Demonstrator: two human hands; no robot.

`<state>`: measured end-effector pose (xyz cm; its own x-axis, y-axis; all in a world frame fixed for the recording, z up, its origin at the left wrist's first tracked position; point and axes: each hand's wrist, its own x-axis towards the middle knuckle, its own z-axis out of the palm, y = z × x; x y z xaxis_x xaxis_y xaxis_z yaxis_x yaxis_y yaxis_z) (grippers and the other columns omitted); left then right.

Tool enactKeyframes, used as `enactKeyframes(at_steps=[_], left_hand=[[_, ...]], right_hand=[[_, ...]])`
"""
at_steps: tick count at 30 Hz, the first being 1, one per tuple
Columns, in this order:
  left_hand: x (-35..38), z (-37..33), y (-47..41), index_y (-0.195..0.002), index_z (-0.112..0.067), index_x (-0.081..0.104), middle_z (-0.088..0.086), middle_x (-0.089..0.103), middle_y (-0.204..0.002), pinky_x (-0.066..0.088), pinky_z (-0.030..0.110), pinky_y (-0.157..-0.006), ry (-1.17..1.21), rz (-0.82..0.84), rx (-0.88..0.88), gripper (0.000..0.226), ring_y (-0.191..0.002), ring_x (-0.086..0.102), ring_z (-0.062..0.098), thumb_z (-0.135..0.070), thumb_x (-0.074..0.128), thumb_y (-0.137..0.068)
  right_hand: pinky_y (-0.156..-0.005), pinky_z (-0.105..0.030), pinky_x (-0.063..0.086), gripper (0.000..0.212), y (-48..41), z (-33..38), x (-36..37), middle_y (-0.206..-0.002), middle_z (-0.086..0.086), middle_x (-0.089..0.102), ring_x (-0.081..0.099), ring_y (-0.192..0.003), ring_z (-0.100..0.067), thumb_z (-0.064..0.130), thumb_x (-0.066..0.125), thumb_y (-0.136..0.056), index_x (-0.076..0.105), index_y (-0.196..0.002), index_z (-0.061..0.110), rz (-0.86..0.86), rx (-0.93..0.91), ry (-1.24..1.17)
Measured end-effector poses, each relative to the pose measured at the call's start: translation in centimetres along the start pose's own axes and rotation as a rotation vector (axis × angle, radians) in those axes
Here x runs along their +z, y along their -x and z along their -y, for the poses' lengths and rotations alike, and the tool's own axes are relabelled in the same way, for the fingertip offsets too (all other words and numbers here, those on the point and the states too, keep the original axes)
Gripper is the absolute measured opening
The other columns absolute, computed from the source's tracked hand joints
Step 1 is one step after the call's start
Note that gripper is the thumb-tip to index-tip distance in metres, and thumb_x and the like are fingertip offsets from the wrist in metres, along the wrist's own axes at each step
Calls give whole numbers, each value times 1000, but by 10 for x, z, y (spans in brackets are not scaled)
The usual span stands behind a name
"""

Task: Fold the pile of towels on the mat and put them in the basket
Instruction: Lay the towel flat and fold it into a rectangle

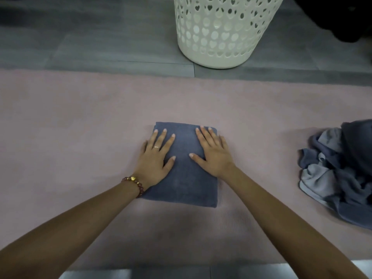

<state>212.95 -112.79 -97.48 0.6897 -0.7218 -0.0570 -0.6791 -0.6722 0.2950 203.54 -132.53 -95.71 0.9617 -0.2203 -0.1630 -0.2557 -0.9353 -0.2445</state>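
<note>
we find the left hand (156,158) and right hand (212,153) both flat, fingers straight, pressing the folded blue-grey towel (184,178) on the pink mat (80,117). we advise smoothing outward, then lifting by both edges toward the white basket (221,31); the unfolded pile (340,172) remains.

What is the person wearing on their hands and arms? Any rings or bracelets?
No sleeves show; both arms are bare. The left hand has a thin ring on one finger, and a bracelet of reddish-brown beads with a gold piece circles its wrist. The right hand wears nothing.
</note>
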Motion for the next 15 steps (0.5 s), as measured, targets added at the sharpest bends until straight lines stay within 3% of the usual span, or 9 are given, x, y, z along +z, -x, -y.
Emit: enactKeyframes(at_steps=[4,6,8,10,12,15], left_hand=[[1,-2,0,-149,-28,-5,-4,-17,-156,13,44,-118,152,0,-92,81,-145,3,29,-67,17,-81],[-5,-8,4,-150,-23,-5,8,-10,-158,24,45,-114,292,-30,-173,87,-141,20,32,-63,35,-84],[-13,-12,16,-150,-18,1,13,5,-154,38,43,-105,443,-102,-261,91,-127,40,33,-42,59,-84],[-17,-13,30,-145,-13,14,12,20,-145,40,35,-99,501,-148,-285,87,-122,41,30,-22,69,-79],[-20,-9,40,-141,-13,22,12,31,-137,37,32,-97,521,-107,-279,84,-122,38,28,-16,72,-74],[-29,0,37,-137,-18,24,13,41,-125,40,32,-90,549,-3,-278,87,-109,44,25,-18,78,-69]], right_hand=[[-118,-40,1,102,-11,-7,-3,-158,0,-13,-10,-146,-19,80,42,-74,-8,-149,32,61,159,-171],[-117,-40,2,101,-9,-2,-9,-157,-5,-16,-10,-146,-23,70,53,-77,-9,-149,32,80,201,-227],[-116,-38,12,95,3,6,-10,-157,-8,-14,1,-146,-25,54,59,-83,-5,-149,31,9,218,-347],[-109,-26,27,83,25,16,-6,-155,-8,4,23,-138,-21,29,65,-85,12,-149,31,-133,251,-556],[-99,-16,31,67,45,23,2,-140,-6,25,38,-117,-12,10,65,-82,36,-139,29,-240,333,-740],[-95,-26,44,58,58,20,11,-127,-7,39,48,-105,-15,1,65,-78,47,-125,29,-250,409,-876]])
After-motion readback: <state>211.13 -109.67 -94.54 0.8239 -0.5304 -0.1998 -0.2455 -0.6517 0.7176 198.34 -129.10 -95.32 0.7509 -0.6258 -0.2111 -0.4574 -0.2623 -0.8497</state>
